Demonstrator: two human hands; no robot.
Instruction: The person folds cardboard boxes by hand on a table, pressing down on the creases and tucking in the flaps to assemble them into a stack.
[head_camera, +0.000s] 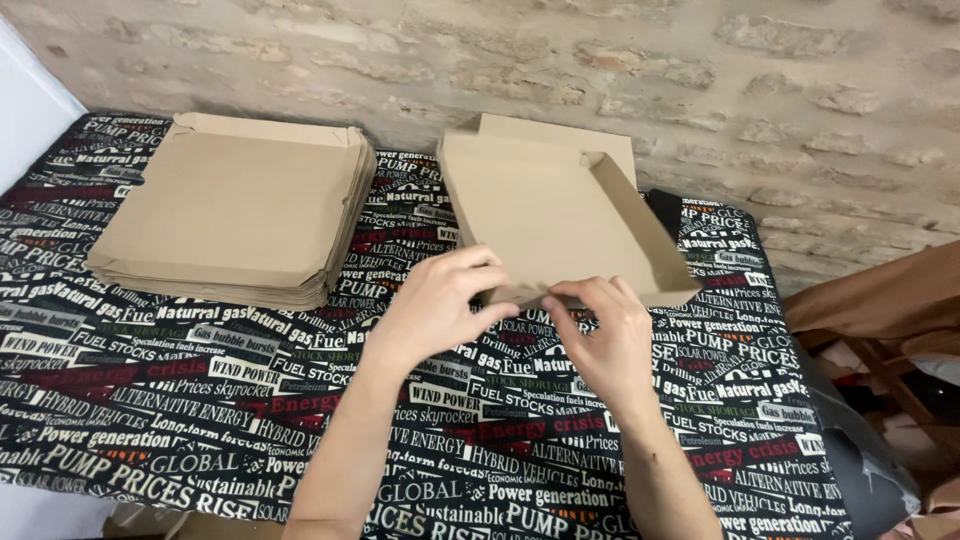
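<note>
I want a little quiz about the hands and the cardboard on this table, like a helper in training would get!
1. True or false: the stack of flat brown cardboard sheets lies left of the half-folded brown cardboard box.
2. Which edge of that box do the left hand and right hand pinch? A) far edge B) near edge C) right wall
3. Fill in: the black tablecloth printed with white and red words stands in front of a wall made of ____.

Key:
1. True
2. B; both hands grip the near edge, side by side.
3. Brick; pale and rough.
</note>
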